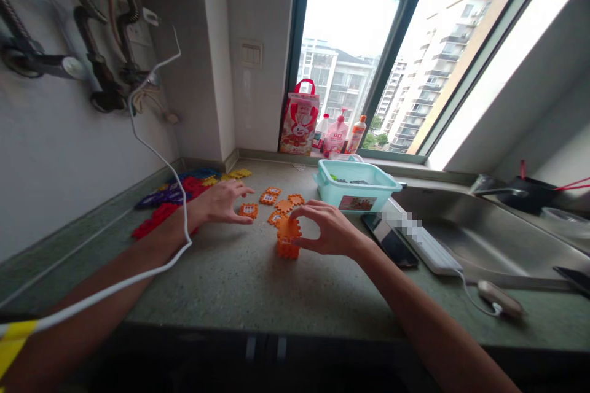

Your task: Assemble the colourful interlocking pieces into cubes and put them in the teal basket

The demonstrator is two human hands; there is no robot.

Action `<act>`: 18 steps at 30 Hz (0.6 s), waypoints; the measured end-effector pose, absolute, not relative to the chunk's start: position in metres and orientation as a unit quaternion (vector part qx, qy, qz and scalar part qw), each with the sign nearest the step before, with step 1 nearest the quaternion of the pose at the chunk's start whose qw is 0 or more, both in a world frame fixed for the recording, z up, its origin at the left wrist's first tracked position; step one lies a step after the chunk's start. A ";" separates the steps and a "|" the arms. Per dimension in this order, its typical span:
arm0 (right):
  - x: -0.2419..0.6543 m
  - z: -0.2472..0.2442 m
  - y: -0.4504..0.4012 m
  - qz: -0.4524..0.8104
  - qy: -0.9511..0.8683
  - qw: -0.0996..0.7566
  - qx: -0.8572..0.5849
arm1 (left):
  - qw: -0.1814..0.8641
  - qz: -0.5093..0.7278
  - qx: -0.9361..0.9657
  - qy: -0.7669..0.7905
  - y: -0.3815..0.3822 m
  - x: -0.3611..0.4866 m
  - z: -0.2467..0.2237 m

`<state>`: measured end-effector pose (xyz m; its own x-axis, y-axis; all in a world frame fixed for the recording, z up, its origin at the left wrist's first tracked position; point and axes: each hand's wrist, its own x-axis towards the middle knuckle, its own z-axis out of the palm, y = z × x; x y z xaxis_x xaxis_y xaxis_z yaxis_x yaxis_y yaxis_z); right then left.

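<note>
My right hand (322, 227) pinches an orange interlocking puzzle tile (290, 230) between thumb and fingers. The tile stands upright against a small orange tile box (288, 250) on the counter. My left hand (224, 201) hovers with fingers apart and nothing between them, beside a flat orange tile (249, 210) with a pale printed label. Several more orange tiles (271, 196) lie loose behind the box, some with labels. Under and beyond my left forearm are red tiles (159, 220), blue tiles (161, 196) and yellow tiles (242, 173), partly hidden by the arm.
A light-blue plastic basket (357, 193) with dark pieces stands behind my right hand. Right of it lie a phone (391, 242), a white power strip (431, 245) and a steel sink (461, 239). A white cable (182, 196) crosses in front of my left arm.
</note>
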<state>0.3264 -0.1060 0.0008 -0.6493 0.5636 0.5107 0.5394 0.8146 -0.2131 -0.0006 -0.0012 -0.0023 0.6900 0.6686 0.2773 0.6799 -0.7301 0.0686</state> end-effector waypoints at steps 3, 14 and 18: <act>0.329 0.001 -0.107 0.019 -0.913 0.258 -0.316 | 0.002 -0.091 -0.913 -0.398 0.009 -0.010 -0.010; 0.349 -0.030 -0.068 0.042 -0.856 0.272 -0.437 | -0.074 -0.122 -0.910 -0.389 0.017 -0.012 -0.018; 0.342 -0.058 -0.041 0.011 -0.861 0.208 -0.463 | -0.075 -0.185 -0.914 -0.354 0.017 -0.009 -0.018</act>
<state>0.3423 -0.0410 -0.0584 -0.4843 0.8027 0.3481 0.7937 0.5705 -0.2111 -0.0092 0.0173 -0.0184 0.6804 0.6754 0.2843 0.6197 -0.7374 0.2685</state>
